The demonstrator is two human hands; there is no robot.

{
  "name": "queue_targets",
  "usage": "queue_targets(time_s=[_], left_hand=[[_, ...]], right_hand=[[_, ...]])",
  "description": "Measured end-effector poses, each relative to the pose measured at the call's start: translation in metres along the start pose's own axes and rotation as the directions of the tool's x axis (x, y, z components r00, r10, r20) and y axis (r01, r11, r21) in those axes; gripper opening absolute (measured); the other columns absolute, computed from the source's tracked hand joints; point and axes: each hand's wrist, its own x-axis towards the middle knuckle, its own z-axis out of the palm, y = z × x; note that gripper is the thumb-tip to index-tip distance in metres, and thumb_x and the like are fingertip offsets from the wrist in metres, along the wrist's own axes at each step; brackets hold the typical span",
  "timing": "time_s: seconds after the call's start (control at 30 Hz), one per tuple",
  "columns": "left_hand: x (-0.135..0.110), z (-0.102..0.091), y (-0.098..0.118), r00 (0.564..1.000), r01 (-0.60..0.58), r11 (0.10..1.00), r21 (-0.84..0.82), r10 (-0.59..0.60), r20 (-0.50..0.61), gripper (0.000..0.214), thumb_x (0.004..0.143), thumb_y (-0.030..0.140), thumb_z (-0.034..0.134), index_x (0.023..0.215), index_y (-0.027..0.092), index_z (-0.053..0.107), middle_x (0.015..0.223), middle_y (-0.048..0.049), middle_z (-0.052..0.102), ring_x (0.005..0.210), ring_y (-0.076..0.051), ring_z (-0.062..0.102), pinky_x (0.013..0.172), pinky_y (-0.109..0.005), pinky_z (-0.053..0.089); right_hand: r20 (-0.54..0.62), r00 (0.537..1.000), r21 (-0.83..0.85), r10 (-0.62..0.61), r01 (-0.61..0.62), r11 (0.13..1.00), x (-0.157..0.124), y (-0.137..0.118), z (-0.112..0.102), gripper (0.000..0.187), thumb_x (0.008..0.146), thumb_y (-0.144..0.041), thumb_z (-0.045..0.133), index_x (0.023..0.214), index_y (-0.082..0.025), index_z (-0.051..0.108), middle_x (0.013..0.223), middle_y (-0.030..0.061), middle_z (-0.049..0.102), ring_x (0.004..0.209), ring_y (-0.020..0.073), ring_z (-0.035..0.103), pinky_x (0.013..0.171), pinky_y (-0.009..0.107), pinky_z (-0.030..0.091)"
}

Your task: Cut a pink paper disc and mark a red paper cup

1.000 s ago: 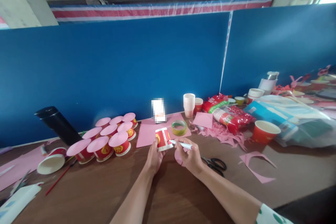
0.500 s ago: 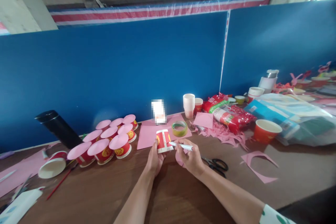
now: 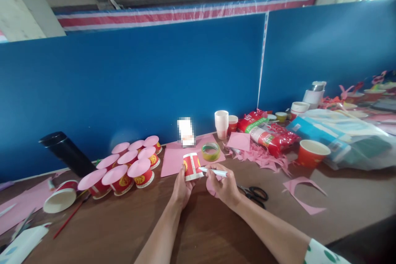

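Observation:
A red and white paper cup [image 3: 192,166] is upside down in my left hand [image 3: 183,187], fingers closed around its left side and underneath. My right hand [image 3: 225,185] grips a white pen [image 3: 216,171], its tip at the cup's lower right side; I cannot tell whether it touches. Beneath my right hand lies a pink paper disc [image 3: 212,185], partly hidden. Black-handled scissors [image 3: 258,194] rest just right of that hand. Behind the cup, a roll of tape [image 3: 210,152] sits on a pink paper sheet [image 3: 173,159].
Several upturned red cups topped with pink discs [image 3: 139,168] stand left, near a black bottle [image 3: 68,152] and a tipped cup [image 3: 60,199]. Toward the right are pink paper scraps [image 3: 262,159], a red cup pack [image 3: 269,134], an orange cup [image 3: 313,153] and a plastic bag [image 3: 349,136].
The whole view has shifted very slightly. Both hands, the cup and the pen keep nearly the same positions.

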Motion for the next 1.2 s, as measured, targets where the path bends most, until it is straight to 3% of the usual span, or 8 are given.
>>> queue_targets(time_s=[1.2], left_hand=[[0.0006, -0.0012, -0.0017, 1.000, -0.004, 1.000, -0.014, 0.004, -0.006, 0.035, 0.078, 0.039, 0.054, 0.104, 0.015, 0.056, 0.088, -0.0062, 0.068, 0.082, -0.019, 0.063, 0.076, -0.033, 0.048]], right_hand=[[0.007, 1.000, -0.007, 0.024, -0.024, 1.000, -0.0008, 0.0030, 0.0010, 0.014, 0.085, -0.021, 0.047, 0.082, -0.017, 0.060, 0.070, 0.0053, 0.063, 0.067, 0.0173, 0.058, 0.065, 0.026, 0.048]])
